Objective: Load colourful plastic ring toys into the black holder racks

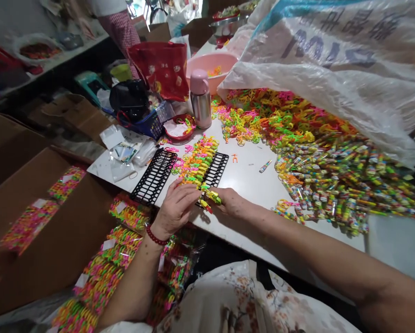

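My left hand (175, 208), with a red bead bracelet (156, 237) at the wrist, curves its fingers together at the near end of a row of bright plastic toys (201, 159). The row stands on black slotted racks (154, 175). Close by, my right hand (230, 202) pinches a small green and yellow plastic toy (214, 197) at the table's front edge. A red and yellow piece (205, 206) shows between the two hands. My left fingertips reach these pieces, but their exact hold is partly hidden.
A heap of colourful plastic pieces and wrapped tubes (332, 180) spills from a white woven sack (314, 55). A steel flask (201, 99), pink basin (228, 60) and red basket (179, 132) stand behind. Packed toys (103, 277) fill a carton (65, 222) at left. Another person (115, 30) stands beyond.
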Motion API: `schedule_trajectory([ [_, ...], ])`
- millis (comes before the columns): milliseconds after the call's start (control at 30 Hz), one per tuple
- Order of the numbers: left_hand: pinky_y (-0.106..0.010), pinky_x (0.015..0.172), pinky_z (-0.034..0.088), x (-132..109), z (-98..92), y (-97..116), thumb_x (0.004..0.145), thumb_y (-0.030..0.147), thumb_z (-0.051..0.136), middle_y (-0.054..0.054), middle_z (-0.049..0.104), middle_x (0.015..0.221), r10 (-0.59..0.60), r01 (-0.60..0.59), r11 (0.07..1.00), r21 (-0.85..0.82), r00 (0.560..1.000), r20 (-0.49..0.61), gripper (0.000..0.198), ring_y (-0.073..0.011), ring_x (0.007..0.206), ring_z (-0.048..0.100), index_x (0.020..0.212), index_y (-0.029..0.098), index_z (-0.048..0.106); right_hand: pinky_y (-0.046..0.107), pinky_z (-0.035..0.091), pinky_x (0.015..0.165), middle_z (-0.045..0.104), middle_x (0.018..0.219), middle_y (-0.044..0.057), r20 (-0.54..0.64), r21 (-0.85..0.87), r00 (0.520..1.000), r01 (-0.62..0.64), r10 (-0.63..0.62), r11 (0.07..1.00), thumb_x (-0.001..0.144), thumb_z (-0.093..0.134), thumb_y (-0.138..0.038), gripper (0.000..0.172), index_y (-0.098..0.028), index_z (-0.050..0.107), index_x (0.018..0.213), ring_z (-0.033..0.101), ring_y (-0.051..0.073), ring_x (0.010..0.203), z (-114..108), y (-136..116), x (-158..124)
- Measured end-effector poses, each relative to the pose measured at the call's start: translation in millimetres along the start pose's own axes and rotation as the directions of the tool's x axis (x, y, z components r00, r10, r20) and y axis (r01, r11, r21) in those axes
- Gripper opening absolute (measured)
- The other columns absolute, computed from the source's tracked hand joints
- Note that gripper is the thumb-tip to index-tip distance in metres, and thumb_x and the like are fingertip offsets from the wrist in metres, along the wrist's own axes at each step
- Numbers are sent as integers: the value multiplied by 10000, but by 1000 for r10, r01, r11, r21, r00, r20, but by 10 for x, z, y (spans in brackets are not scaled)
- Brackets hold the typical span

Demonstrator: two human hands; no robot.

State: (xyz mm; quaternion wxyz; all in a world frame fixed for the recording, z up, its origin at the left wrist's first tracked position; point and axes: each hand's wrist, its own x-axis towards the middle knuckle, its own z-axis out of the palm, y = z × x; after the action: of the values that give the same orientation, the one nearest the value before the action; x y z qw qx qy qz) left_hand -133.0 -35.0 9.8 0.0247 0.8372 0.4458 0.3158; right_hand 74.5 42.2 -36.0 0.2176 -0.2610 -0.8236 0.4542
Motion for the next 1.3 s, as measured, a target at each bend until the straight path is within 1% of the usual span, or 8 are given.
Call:
schedule_trajectory([
  [133, -500, 1129, 336, -13, -7, -17, 879, 75, 515, -45, 707, 1100, 2, -2, 1000, 2, 1000, -3, 392, -195, 1146, 614, 1222, 249, 587, 210, 404, 637, 673, 809, 3, 6, -50, 1000, 17, -16, 999, 738, 537, -105, 204, -183, 641, 895, 558, 126, 690, 33, 25, 0],
  [300, -503, 1133, 332, -22, -24, -36, 879, 98, 538, -40, 703, 1101, -5, 5, 1000, -25, 1000, 23, 388, -199, 1151, 607, 1229, 258, 588, 202, 381, 613, 649, 782, -14, -67, -12, 998, 13, -14, 1000, 782, 520, -119, 145, -181, 628, 855, 520, 106, 653, 86, 10, -41],
  [467, -507, 1129, 329, -1, -39, -27, 886, 98, 547, -44, 701, 1082, 10, -9, 999, -41, 1000, 24, 380, -199, 1144, 605, 1232, 253, 582, 196, 374, 620, 646, 779, -25, -59, 8, 998, 17, -16, 1000, 801, 524, -129, 132, -178, 629, 865, 510, 99, 661, 88, 10, -46],
  [733, -500, 1128, 362, -9, -20, -20, 895, 131, 550, -47, 680, 1103, -16, 16, 1000, -16, 1000, 6, 355, -203, 1149, 599, 1219, 271, 592, 233, 426, 701, 653, 865, 19, 51, -93, 988, 151, -146, 984, 731, 568, -73, 223, -183, 644, 909, 567, 146, 756, 2, 95, 36],
  [867, -477, 1076, 433, 8, -58, 25, 889, 246, 628, -113, 564, 1324, -58, 59, 998, 32, 998, -17, 477, -253, 1272, 510, 1346, 276, 497, 240, 443, 684, 627, 861, 27, 113, -195, 983, 167, -148, 966, 744, 567, -45, 231, -180, 638, 917, 563, 153, 744, -25, 123, 89],
  [1000, -514, 1135, 317, 60, -63, 86, 909, 299, 616, -111, 502, 1448, 9, -25, 991, 132, 993, 119, 603, -280, 1395, 381, 1460, 270, 371, 289, 488, 793, 633, 1003, 71, 115, -203, 965, 256, -236, 945, 798, 591, -103, 247, -171, 621, 1034, 587, 189, 884, 0, 89, 58],
  [1100, -540, 1148, 230, 90, -35, 106, 938, 291, 568, -87, 523, 1441, 13, -51, 980, 190, 980, 197, 509, -278, 1419, 348, 1424, 251, 420, 326, 490, 881, 611, 1133, 116, 93, -161, 952, 305, -293, 939, 863, 581, -165, 302, -151, 576, 1165, 579, 212, 1013, 36, 78, 6],
  [1300, -544, 1137, 192, 98, -30, 77, 942, 292, 541, -61, 614, 1337, 8, -47, 984, 169, 974, 225, 293, -273, 1377, 417, 1231, 243, 551, 295, 490, 844, 630, 1070, 78, 82, -202, 970, 241, -229, 949, 906, 540, -143, 209, -185, 616, 1096, 585, 179, 934, 109, 8, 16],
])
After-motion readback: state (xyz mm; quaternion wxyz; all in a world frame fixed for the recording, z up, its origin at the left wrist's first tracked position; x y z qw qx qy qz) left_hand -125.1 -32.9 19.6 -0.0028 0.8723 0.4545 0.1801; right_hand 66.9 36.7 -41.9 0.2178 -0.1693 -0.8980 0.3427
